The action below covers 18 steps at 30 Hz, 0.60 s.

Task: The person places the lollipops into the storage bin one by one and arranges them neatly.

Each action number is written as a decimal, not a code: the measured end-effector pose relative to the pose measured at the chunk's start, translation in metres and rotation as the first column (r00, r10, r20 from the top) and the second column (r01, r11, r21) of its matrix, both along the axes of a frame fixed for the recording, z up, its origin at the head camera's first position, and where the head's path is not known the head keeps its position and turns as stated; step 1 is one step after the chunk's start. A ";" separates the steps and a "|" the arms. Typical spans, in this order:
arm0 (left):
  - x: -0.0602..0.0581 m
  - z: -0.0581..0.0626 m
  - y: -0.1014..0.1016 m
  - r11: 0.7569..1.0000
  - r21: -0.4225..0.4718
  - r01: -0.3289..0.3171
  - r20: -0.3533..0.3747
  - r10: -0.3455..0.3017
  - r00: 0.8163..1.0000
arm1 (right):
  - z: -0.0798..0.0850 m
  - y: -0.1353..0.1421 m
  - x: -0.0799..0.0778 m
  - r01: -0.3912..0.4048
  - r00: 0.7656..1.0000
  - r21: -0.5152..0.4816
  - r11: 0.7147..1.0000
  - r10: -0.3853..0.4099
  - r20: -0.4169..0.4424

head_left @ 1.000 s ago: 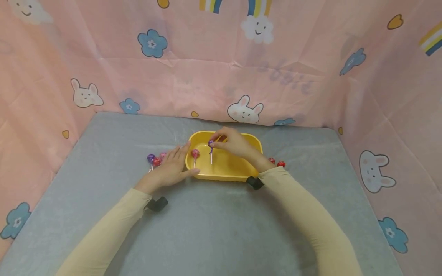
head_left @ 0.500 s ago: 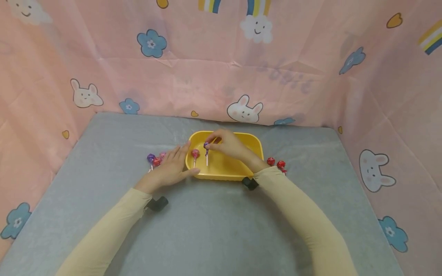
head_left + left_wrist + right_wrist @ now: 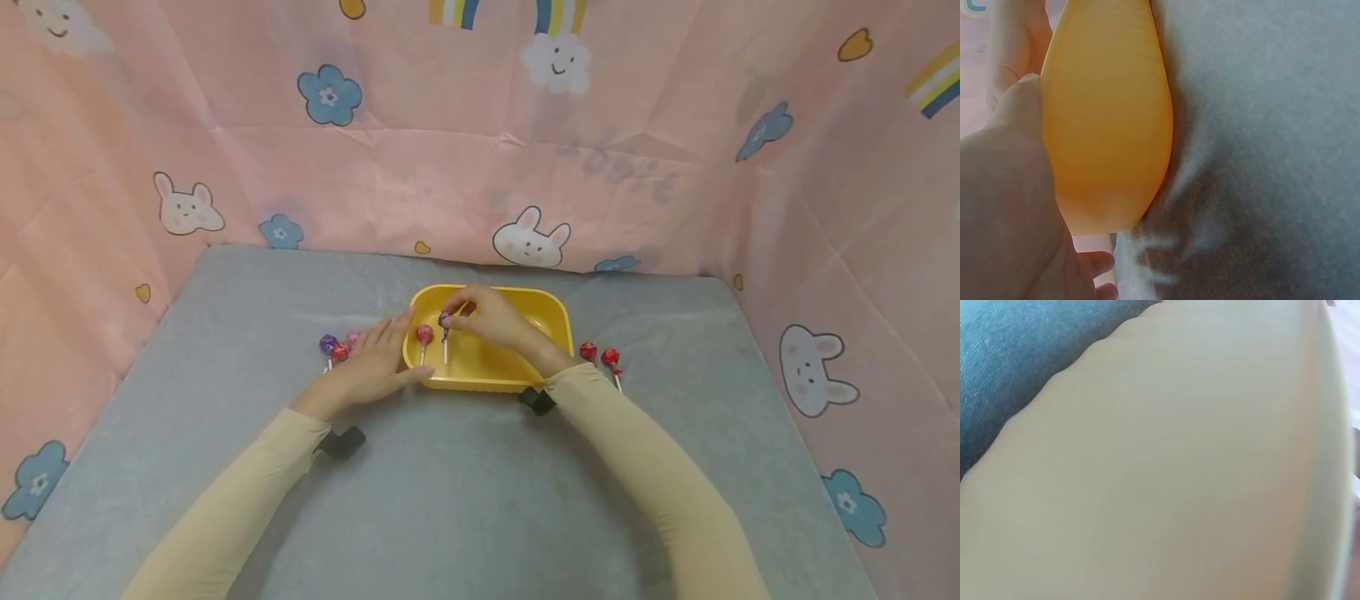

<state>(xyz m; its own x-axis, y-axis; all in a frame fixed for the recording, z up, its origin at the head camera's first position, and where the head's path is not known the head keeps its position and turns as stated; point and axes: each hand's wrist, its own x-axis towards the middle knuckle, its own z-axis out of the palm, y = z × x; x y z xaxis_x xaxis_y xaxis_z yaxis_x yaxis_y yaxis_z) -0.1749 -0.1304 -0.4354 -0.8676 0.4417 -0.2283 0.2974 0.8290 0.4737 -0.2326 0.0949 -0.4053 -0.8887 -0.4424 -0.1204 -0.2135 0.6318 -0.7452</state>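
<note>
A yellow plastic tray (image 3: 480,385) stands on the grey cloth. My right hand (image 3: 495,318) is over it, pinching a purple-wrapped lollipop (image 3: 444,321) by its head, with the white stick pointing toward me. Left of that, a pink-red lollipop (image 3: 424,334) lies inside the tray. My left hand (image 3: 371,362) rests at the tray's left end, fingers extended and thumb at the near left corner. In the left wrist view that hand (image 3: 1007,206) lies along the rim of the yellow tray (image 3: 1107,125). The tray's wall (image 3: 1147,456) fills most of the right wrist view.
Purple, red and pink lollipops (image 3: 327,343) lie together left of the tray, partly behind my left hand. Two red lollipops (image 3: 611,358) lie on the right. Grey cloth (image 3: 480,500) covers the table, and a pink patterned curtain (image 3: 420,183) surrounds it.
My right hand has shifted left and slightly toward me with the purple lollipop, ending beside the pink-red one. The red lollipops on the right show more fully. My left hand stays put.
</note>
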 end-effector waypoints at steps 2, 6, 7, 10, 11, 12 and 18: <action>0.000 0.001 0.000 1.000 0.004 0.004 -0.001 -0.004 1.000 | -0.002 0.000 0.000 0.000 1.000 -0.006 1.000 0.000 0.000; 0.000 0.000 0.000 1.000 0.005 0.009 -0.002 -0.009 1.000 | -0.007 -0.003 -0.001 -0.005 1.000 -0.002 1.000 0.005 -0.006; 0.000 -0.001 -0.001 1.000 0.004 0.010 -0.003 -0.010 1.000 | -0.008 -0.003 -0.001 -0.005 1.000 -0.001 1.000 0.005 -0.005; -0.001 -0.003 -0.002 1.000 0.002 0.014 -0.006 -0.014 1.000 | -0.011 -0.005 -0.001 -0.005 1.000 0.000 1.000 0.005 -0.005; -0.001 -0.003 -0.002 1.000 0.003 0.013 -0.007 -0.013 1.000 | -0.012 -0.006 -0.002 -0.002 1.000 0.000 1.000 0.002 -0.005; -0.001 -0.003 -0.002 1.000 0.002 0.012 -0.007 -0.012 1.000 | -0.013 -0.007 -0.002 -0.002 1.000 -0.002 1.000 0.002 -0.007; -0.003 -0.004 -0.002 1.000 -0.003 0.007 0.003 -0.007 1.000 | -0.022 -0.009 -0.005 -0.011 1.000 -0.011 1.000 0.011 -0.017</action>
<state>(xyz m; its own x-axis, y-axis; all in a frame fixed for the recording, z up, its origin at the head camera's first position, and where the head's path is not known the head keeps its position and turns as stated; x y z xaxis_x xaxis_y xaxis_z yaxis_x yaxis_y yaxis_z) -0.1777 -0.1327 -0.4394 -0.8640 0.4466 -0.2325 0.3013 0.8286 0.4719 -0.2372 0.0856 -0.4274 -0.8855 -0.4537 -0.1003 -0.2332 0.6207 -0.7486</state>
